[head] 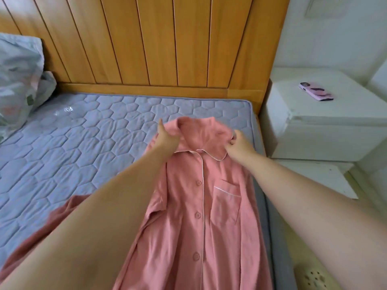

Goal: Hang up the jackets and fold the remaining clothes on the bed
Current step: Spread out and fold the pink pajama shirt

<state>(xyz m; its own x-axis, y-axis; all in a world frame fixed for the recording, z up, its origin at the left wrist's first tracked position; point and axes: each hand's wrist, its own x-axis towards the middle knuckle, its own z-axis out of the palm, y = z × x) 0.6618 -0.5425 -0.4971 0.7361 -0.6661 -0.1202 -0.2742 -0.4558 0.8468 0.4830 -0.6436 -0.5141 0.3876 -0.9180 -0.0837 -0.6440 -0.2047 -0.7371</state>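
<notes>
Left hand and right hand pinch the shirt by its shoulders. This grip probably spreads it flat on the bed for folding.

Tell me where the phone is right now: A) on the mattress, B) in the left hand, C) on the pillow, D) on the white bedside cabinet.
D: the phone lies on top of the white bedside cabinet, right of the bed, while the left hand and right hand both grip the pink shirt.
</notes>
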